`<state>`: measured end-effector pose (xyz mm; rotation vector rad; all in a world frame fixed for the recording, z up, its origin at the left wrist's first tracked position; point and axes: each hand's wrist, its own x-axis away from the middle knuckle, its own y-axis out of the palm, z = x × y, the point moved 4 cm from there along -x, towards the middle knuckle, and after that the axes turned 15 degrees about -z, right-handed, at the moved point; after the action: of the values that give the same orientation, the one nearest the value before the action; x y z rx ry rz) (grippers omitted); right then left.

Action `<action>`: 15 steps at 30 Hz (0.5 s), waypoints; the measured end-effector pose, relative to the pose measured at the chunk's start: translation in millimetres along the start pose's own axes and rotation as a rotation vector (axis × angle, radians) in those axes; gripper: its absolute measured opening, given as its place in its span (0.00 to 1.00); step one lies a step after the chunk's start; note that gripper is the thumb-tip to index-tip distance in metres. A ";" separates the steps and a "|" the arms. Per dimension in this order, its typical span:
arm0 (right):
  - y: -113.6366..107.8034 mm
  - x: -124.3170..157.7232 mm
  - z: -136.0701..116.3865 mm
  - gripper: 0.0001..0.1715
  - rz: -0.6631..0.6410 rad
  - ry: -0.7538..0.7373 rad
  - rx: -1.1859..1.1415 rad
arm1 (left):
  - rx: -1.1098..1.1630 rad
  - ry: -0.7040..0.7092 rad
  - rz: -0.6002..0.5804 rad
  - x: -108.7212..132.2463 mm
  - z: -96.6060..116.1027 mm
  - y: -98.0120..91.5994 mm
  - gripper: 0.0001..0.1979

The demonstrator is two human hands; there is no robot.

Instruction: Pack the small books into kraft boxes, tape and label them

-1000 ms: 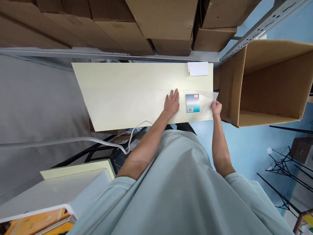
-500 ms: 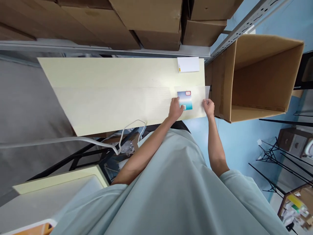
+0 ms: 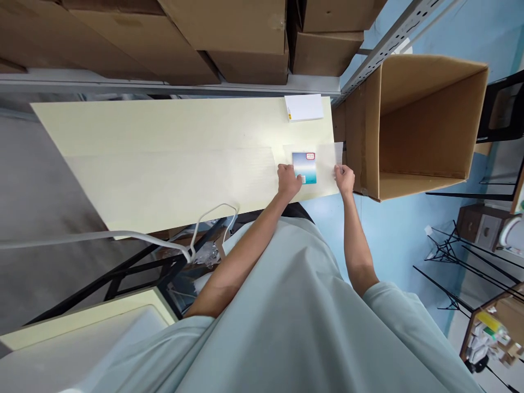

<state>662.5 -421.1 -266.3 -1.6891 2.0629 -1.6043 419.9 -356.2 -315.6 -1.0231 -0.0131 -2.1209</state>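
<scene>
A flat packet (image 3: 310, 161), shaded from violet-blue to turquoise with a red-edged label and a barcode, lies on a translucent plastic sheet (image 3: 326, 155). Whether the packet is on top of the sheet or inside it, I cannot tell. My left hand (image 3: 289, 181) is closed at the sheet's left edge, fingers curled, its thumb against the packet's lower left corner. At the right edge, my right hand (image 3: 344, 179) pinches the sheet, which overhangs the table end. More translucent sheeting (image 3: 184, 174) covers the table to the left.
The pale table (image 3: 164, 123) bears a white box (image 3: 304, 107) at its far right. A large open carton (image 3: 372, 131) stands beyond the right end. Cardboard boxes (image 3: 245, 65) line the shelf behind. A white cable (image 3: 135, 233) loops near the front edge.
The whole view has shifted, so the table and carton appear further left. Both hands keep about the same places on the sheet and packet.
</scene>
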 end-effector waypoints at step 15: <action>73.2 35.4 -105.6 0.13 -0.190 -0.163 0.259 | 0.110 0.073 0.002 5.7 -3.3 -8.1 0.06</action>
<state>535.3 -385.6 -248.9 -1.8932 1.5863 -1.6349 410.3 -355.1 -311.6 -0.8810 -0.0919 -2.1300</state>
